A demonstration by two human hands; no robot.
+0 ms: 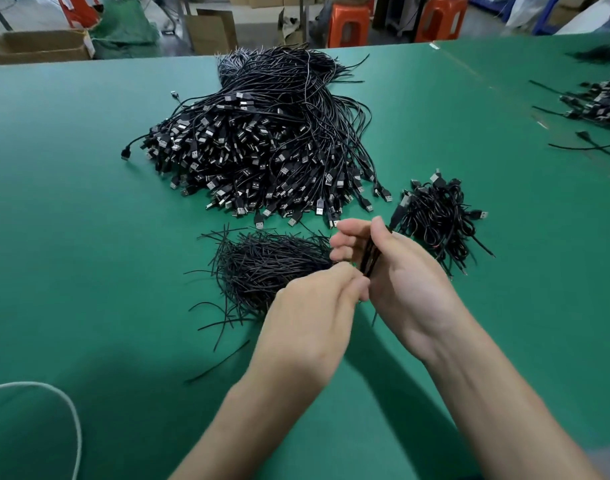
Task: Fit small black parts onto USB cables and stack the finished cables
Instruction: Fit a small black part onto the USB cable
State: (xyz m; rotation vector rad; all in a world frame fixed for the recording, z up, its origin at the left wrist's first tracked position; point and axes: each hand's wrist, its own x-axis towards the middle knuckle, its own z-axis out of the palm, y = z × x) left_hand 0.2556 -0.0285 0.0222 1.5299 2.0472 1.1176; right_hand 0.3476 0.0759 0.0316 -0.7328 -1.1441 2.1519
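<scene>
Green table (pixel 89 237), orange stools (pixel 348 24) behind — left hand (pixel 314 306) and right hand (pixel 400 271) grip black strands (pixel 369 259).

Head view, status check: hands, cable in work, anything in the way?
Right hand grips cable bundle. Left hand pinches at its lower end. Nothing in the way; small cable pile lies just beyond, to the right.

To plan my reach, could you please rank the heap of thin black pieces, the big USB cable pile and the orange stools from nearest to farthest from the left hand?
1. Heap of thin black pieces: right beside the left hand, just to its left.
2. Big USB cable pile: farther back, mid-table.
3. Orange stools: on the floor past the far edge of the table.
</scene>
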